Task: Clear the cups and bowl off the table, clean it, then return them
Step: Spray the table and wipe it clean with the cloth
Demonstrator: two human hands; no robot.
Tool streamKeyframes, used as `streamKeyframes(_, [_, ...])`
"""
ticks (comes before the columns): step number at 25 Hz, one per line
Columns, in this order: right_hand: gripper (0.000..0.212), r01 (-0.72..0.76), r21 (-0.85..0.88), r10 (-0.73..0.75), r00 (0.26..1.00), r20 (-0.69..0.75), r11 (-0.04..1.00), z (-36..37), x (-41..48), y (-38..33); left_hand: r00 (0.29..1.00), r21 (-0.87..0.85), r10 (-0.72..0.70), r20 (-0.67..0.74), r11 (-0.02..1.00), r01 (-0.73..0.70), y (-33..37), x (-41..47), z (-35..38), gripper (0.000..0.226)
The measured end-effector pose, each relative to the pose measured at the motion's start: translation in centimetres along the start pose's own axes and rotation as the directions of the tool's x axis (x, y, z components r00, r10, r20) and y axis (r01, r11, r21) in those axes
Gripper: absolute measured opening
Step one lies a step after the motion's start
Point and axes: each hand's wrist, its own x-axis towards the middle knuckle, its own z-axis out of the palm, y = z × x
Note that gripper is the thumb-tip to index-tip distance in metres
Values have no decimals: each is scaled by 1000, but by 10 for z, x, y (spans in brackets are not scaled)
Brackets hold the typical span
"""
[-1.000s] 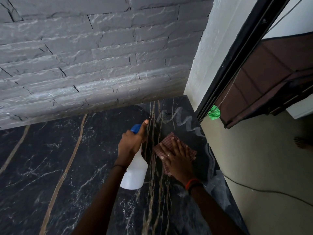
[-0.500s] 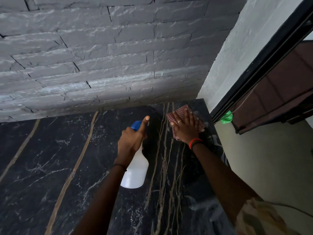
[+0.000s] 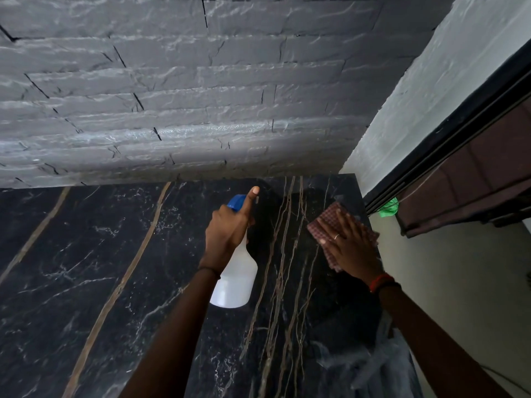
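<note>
Head view: wiping the table [image 3: 86, 268] by its far right corner.
The left hand [image 3: 227, 234] is clenched round the neck of a white bottle [image 3: 237, 280], held above the dark marble top, with the thumb raised past its blue head [image 3: 236, 203]. The right hand [image 3: 349, 248] lies flat with straight fingers pressing a checked cloth [image 3: 329, 218] onto the table near its right edge, grasping nothing. A ring [image 3: 336, 237] shows on one finger and a red band [image 3: 380, 281] on that wrist. A grey stone wall [image 3: 201, 96] stands behind the table.
</note>
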Motion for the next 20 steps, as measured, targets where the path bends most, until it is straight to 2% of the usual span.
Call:
streamKeyframes(2, [63, -89, -7, 89, 996, 16, 996, -4, 32, 15, 1000, -4, 6, -19, 1000, -6, -4, 2, -3, 59])
streamKeyframes(5, [84, -79, -80, 81, 996, 29, 994, -11, 85, 5, 999, 15, 19, -37, 1000, -18, -10, 2, -8, 56])
streamKeyframes(9, [58, -85, 105, 83, 996, 29, 991, -28, 132, -61, 999, 35, 9, -48, 999, -8, -15, 2, -14, 68])
streamKeyframes(11, [58, 2, 98, -5, 999, 32, 995, -31, 138, -97, 998, 46, -1, -60, 999, 4, -15, 4, -16, 77])
streamKeyframes(16, [56, 236, 68, -239, 970, 46, 969, -20, 85, -140, 998, 67, -7, -58, 998, 11, -5, 9, -13, 102])
streamKeyframes(18, [57, 276, 53, -276, 961, -13, 960, -7, 50, -133, 999, 83, 10, -53, 997, -5, 2, 11, -8, 101])
streamKeyframes(20, [54, 247, 10, -245, 966, -77, 969, 8, 16, -112, 999, 93, 27, -43, 995, -23, 9, 13, -1, 91])
